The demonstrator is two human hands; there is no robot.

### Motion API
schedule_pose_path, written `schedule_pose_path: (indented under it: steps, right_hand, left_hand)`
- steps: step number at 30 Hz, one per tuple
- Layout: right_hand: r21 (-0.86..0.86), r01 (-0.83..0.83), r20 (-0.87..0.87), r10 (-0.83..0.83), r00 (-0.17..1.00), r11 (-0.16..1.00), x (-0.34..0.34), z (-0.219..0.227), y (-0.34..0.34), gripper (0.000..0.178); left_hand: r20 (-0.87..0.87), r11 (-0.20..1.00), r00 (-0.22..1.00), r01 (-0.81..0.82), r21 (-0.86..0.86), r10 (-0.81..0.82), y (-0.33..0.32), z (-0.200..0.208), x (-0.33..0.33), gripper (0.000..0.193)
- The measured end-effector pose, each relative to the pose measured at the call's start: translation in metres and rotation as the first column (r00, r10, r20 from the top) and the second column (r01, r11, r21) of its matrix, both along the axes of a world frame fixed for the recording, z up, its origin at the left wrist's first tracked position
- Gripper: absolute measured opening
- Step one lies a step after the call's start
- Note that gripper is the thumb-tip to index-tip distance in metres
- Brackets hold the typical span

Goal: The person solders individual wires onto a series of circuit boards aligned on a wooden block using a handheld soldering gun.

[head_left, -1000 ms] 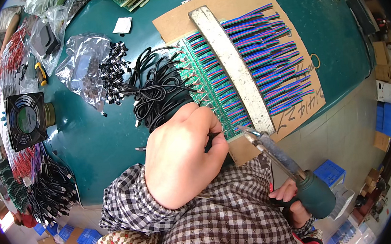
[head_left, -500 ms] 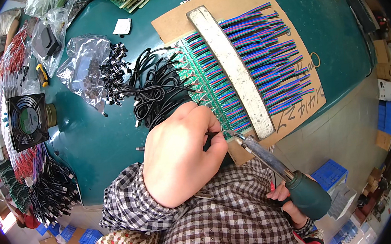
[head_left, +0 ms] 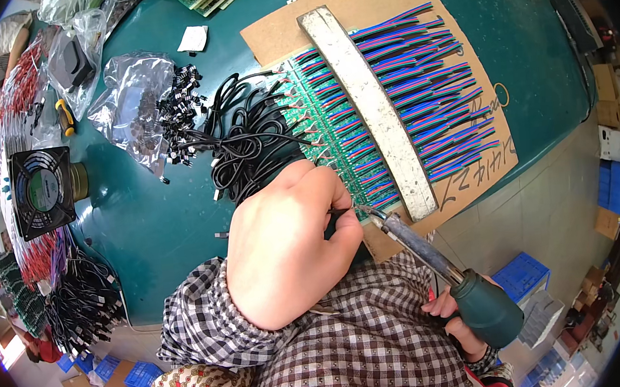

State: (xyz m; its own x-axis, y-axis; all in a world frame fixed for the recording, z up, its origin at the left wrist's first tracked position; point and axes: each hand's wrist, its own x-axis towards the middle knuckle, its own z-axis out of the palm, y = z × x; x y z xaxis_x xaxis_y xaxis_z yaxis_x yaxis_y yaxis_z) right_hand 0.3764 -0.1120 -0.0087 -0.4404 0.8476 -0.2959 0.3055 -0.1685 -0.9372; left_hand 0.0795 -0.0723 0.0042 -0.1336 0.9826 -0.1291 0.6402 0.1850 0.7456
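Our left hand (head_left: 285, 248) pinches a black wire (head_left: 246, 151) at the green boards (head_left: 335, 139) while our right hand (head_left: 460, 321) grips the soldering iron (head_left: 435, 256); we judge the next joint needs a steady tip.

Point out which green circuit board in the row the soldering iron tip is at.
The nearest-end green circuit board, last in the row, beside the left hand. The soldering iron, in the right hand, points at its edge; the other boards lie farther up the cardboard sheet.

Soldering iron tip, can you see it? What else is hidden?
- Head view: the soldering iron tip's contact point is too small to tell.
- What the left hand pinches is hidden by its own fingers.
- The right hand is mostly hidden behind the iron's green handle.
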Motion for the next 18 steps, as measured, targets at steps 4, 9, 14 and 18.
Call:
schedule_pose_path:
  steps: [4,9,14,18]
  right_hand:
    - [-0.020,0.027,-0.067,-0.029,0.997,0.999,-0.002,0.001,-0.002,0.030]
    - [-0.104,0.139,-0.130,-0.152,0.980,0.985,-0.006,0.005,-0.005,0.035]
    - [-0.235,0.019,-0.165,-0.059,0.984,0.972,0.005,0.001,-0.006,0.044]
    - [-0.321,0.193,-0.378,-0.312,0.872,0.927,-0.012,0.006,0.000,0.034]
  left_hand:
    - [-0.001,1.000,1.000,0.000,0.003,0.000,-0.001,-0.001,0.000,0.012]
    - [0.000,1.000,1.000,0.000,0.004,0.000,-0.001,-0.001,0.001,0.012]
    - [-0.004,1.000,1.000,0.007,0.004,-0.007,0.000,-0.001,0.000,0.012]
    - [-0.009,1.000,1.000,0.000,0.006,0.000,0.001,0.002,0.000,0.012]
